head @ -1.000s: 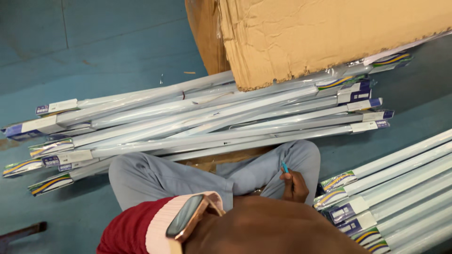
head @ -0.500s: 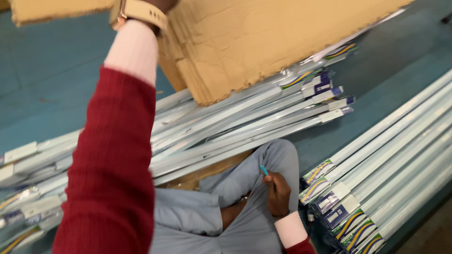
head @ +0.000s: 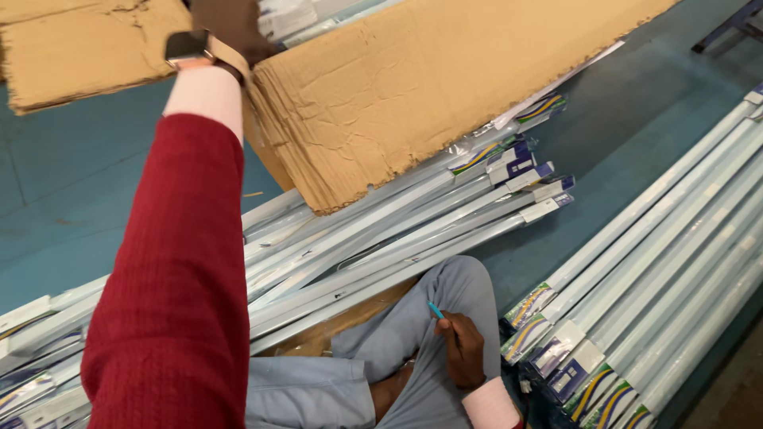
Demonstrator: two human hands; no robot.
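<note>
— So, what do we see under us?

— We sit on a blue-green floor [head: 71, 199], smooth, with some small marks. Long white tube boxes [head: 381, 238] lie in a loose pile across our knees, and a second row of tube boxes [head: 675, 270] lies at our right, side by side, their coloured ends toward us. In the far right corner a blue metal leg [head: 727, 28] stands on the floor.

— And our left hand [head: 230, 28]?

— It is raised high, in a red sleeve with a watch [head: 187, 46] at the wrist. Its grip is closed on the top edge of a big brown cardboard sheet [head: 413, 87], which leans tilted over the pile of boxes. A second piece of cardboard [head: 71, 52] is at the far left.

— The right hand [head: 462, 349]?

— It rests on our grey trouser leg, and the fingers are closed around a small blue pen [head: 435, 311], with the point up.
</note>
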